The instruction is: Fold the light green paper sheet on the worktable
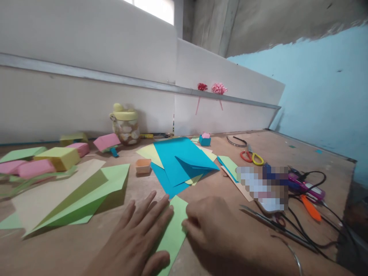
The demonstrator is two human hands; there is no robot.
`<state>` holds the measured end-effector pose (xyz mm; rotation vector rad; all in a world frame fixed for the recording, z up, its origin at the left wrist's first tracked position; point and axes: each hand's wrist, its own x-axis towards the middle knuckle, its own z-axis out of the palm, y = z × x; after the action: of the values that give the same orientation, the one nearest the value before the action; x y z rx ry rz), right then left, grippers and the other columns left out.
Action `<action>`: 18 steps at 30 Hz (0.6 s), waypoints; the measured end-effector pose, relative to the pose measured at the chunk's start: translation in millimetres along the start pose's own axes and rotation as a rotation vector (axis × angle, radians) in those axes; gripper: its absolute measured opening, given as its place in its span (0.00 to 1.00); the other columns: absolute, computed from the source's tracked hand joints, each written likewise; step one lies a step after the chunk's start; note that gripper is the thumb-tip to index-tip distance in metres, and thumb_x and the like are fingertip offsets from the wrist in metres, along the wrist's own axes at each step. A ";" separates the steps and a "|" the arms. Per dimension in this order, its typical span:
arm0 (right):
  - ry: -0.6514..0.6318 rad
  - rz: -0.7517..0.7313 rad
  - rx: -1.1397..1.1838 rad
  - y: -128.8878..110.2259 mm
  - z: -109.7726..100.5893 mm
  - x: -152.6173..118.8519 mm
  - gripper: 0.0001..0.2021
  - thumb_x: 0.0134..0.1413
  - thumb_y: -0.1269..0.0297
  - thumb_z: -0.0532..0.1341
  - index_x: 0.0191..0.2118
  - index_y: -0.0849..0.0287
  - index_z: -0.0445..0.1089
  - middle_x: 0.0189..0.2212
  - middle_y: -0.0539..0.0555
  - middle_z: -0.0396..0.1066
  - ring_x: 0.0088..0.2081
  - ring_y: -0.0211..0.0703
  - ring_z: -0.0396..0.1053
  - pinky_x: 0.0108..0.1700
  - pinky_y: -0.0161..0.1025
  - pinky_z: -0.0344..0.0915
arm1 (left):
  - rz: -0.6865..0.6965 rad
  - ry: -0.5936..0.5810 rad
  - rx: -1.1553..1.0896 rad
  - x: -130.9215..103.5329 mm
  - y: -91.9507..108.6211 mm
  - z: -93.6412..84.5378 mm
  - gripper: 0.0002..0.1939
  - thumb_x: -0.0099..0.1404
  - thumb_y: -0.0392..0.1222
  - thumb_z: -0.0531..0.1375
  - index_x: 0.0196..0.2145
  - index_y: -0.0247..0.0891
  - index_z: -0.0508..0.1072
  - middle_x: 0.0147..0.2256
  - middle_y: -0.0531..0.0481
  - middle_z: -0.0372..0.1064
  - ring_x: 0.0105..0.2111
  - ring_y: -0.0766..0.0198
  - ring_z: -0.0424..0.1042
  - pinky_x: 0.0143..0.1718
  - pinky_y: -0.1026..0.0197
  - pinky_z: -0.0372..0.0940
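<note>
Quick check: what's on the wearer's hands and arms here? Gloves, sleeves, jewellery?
Both hands are bare, no gloves. The left hand shows no ring or band, and no sleeve is in view on that forearm. The right hand is also ungloved; a thin silver-coloured bangle circles its wrist. No sleeve is visible on the right forearm either. No cables or markings on either arm.

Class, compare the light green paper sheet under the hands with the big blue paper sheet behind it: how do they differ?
The light green paper sheet is pinned by both hands; the big blue paper sheet lies untouched. The green is nearer and narrower, the blue wider with a raised folded flap. Both lie on the wooden table.
</note>
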<state>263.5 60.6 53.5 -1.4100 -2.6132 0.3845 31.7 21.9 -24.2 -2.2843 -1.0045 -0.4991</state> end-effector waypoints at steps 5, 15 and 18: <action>-0.220 -0.065 -0.284 -24.9 0.4 -12.0 0.11 0.57 0.69 0.55 0.27 0.56 0.72 0.22 0.51 0.74 0.17 0.37 0.40 0.20 0.37 0.40 | 0.095 -0.077 -0.010 11.7 -2.2 -12.3 0.33 0.70 0.64 0.53 0.69 0.59 0.50 0.62 0.54 0.64 0.54 0.45 0.73 0.51 0.47 0.66; -0.044 -0.322 -0.162 3.2 92.4 -12.4 0.12 0.67 0.56 0.61 0.41 0.61 0.72 0.35 0.51 0.73 0.31 0.37 0.71 0.34 0.38 0.71 | 0.040 -0.215 -0.164 5.3 -3.2 -9.8 0.25 0.72 0.59 0.53 0.65 0.65 0.56 0.65 0.58 0.59 0.58 0.43 0.70 0.54 0.40 0.68; -0.033 -0.393 -0.118 -8.5 79.5 -21.7 0.13 0.67 0.58 0.61 0.51 0.60 0.70 0.47 0.56 0.73 0.41 0.43 0.74 0.42 0.45 0.74 | 0.014 -0.246 -0.213 7.6 -2.1 -12.1 0.23 0.73 0.58 0.53 0.64 0.65 0.59 0.65 0.57 0.60 0.59 0.41 0.68 0.55 0.36 0.65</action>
<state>248.8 25.8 -20.2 -0.8872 -2.8907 0.2055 33.8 19.3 -10.2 -2.5893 -1.0966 -0.3375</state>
